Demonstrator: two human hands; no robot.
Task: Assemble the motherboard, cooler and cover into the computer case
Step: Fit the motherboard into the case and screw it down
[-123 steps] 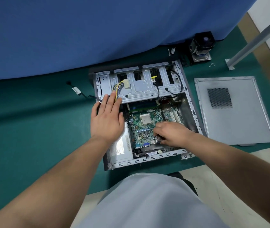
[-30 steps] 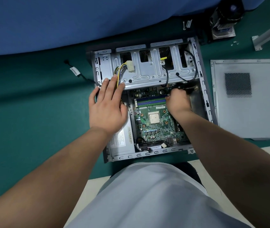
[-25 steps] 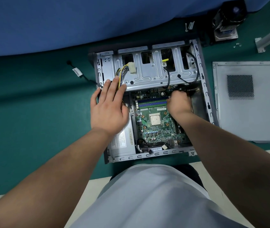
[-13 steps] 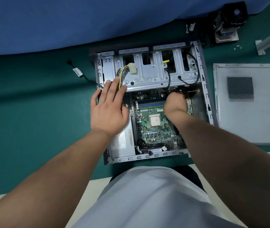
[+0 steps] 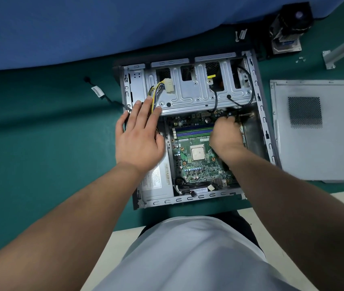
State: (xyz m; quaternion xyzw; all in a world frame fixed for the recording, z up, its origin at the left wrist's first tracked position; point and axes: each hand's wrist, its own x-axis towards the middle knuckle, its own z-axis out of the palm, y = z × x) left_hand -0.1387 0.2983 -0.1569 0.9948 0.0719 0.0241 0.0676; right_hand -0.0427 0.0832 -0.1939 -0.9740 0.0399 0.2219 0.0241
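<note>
1. The motherboard [image 5: 196, 156] lies flat inside the open case [image 5: 261, 114], green face up, its bare silver CPU [image 5: 197, 152] near the middle. In my judgement it is a light, stiff, fragile board: best held by its edges, off the components and the socket.
2. The right hand [image 5: 226, 136] is over the board's far right corner, just under the drive cage [image 5: 198, 91]. Its fingers are curled downward, but what they hold, if anything, is hidden beneath the hand; I cannot tell whether the grip has a screw, a plug or only presses the board.
3. The left hand [image 5: 139, 137] lies flat with straight fingers, its grip relaxed and open, resting on the power supply [image 5: 156, 181] and the cage edge, touching the yellow-and-black wires [image 5: 156, 91].
4. The cooler [image 5: 288, 28] stands on the bench [image 5: 41, 143] beyond the case's far right corner, well apart from the board. It looks heavy and top-heavy for its size; I would take it by the sides of the fan housing.
5. The cover [image 5: 318, 131] lies flat on the bench to the right of the case. It is thin sheet metal, likely light with sharp edges, and its right edge is cut off by the frame.
6. A few small screws [image 5: 301, 59] lie near the cooler, too small to count surely.
</note>
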